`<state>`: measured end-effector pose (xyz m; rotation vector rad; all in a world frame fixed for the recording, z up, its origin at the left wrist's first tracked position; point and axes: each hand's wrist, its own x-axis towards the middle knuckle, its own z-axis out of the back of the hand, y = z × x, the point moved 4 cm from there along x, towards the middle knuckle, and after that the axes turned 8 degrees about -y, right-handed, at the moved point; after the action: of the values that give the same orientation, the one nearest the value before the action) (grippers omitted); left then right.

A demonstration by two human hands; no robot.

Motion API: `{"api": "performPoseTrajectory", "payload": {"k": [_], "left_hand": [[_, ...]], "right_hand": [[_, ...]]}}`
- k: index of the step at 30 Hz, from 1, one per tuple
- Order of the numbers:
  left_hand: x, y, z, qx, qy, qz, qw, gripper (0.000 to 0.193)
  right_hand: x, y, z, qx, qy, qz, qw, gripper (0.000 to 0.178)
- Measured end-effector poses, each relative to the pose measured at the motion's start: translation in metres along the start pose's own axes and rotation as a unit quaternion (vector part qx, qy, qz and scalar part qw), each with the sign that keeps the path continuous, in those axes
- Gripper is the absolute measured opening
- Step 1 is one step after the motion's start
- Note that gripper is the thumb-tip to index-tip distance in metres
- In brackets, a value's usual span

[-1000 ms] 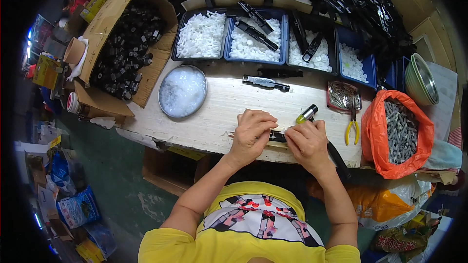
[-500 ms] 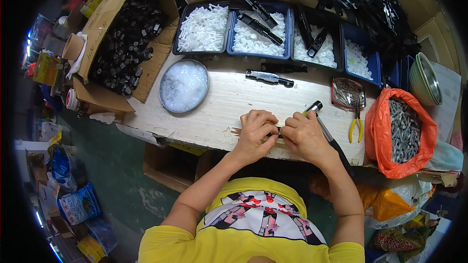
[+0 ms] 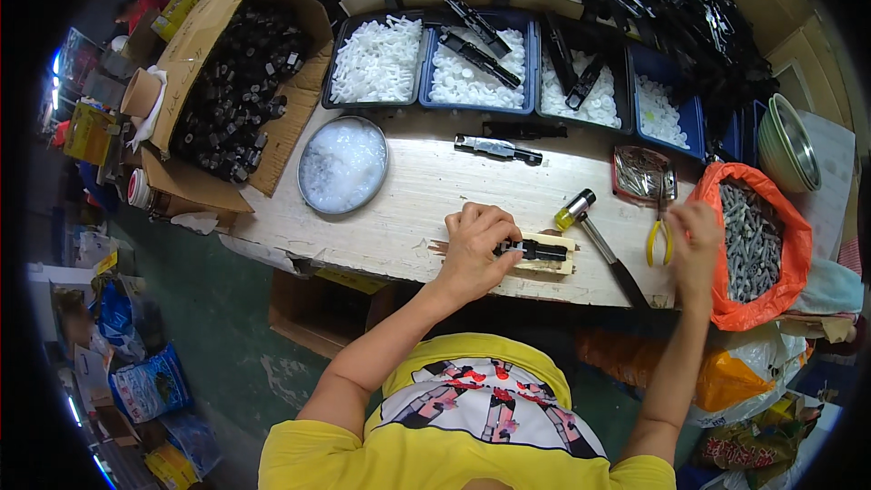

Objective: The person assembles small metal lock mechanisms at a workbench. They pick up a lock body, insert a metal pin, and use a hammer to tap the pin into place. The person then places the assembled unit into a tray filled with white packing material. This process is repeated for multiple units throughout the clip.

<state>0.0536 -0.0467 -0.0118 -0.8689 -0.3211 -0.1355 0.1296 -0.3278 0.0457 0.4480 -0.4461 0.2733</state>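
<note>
The left hand (image 3: 476,245) grips a slim black part (image 3: 546,251) on a pale wooden block (image 3: 569,261). The right hand (image 3: 697,238) is blurred, its grip unclear.

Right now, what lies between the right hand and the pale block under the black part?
In the head view, from the pale block to the right hand: first the hammer, then the yellow-handled pliers, close by the hand.
</note>
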Motion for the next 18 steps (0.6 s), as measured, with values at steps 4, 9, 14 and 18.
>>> {"api": "performPoseTrajectory", "payload": {"k": [4,9,14,18], "left_hand": [[-0.002,0.002,0.002,0.011,0.004,-0.035,0.999,0.022],[0.021,0.017,0.027,0.045,-0.065,-0.079,0.994,0.03],[0.106,0.086,0.1,0.221,-0.238,0.025,0.945,0.028],[0.166,0.116,0.11,0.273,-0.224,0.039,0.935,0.024]], "right_hand": [[-0.014,-0.1,0.053,-0.19,-0.019,-0.136,0.972,0.016],[-0.044,-0.16,0.073,-0.321,0.11,-0.239,0.91,0.046],[-0.044,-0.18,0.066,-0.211,0.061,-0.207,0.953,0.05],[-0.043,-0.188,0.064,-0.127,0.008,-0.247,0.961,0.046]]}}
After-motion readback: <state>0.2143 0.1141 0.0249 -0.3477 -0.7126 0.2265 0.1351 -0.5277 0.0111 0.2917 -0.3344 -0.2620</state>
